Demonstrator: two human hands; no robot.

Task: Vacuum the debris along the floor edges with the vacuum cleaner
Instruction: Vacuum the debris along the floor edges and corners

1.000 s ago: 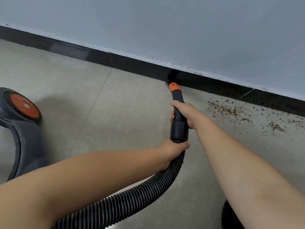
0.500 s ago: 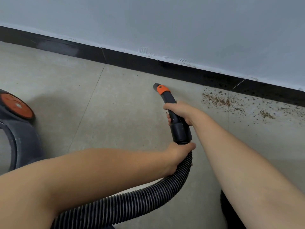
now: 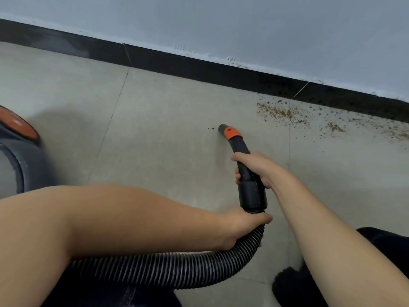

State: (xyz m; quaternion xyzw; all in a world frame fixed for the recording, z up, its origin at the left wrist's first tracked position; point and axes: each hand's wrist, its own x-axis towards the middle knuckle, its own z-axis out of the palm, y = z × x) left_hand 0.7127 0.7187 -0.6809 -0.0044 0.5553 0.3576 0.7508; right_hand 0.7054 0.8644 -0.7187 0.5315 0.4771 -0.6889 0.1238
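Brown debris (image 3: 281, 113) is lying scattered on the floor (image 3: 166, 120) beside the black skirting (image 3: 199, 65), right of the nozzle (image 3: 230, 134). The right hand (image 3: 254, 169) is gripping the black nozzle tube; the left hand (image 3: 241, 227) is curling round the ribbed hose (image 3: 177, 269). The vacuum body (image 3: 20, 151) is sitting far left.

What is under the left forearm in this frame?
The ribbed hose runs beneath the left forearm, from the left hand gripping its upper end. Dark fabric shows below it. The hose's far end, towards the vacuum body, is hidden.
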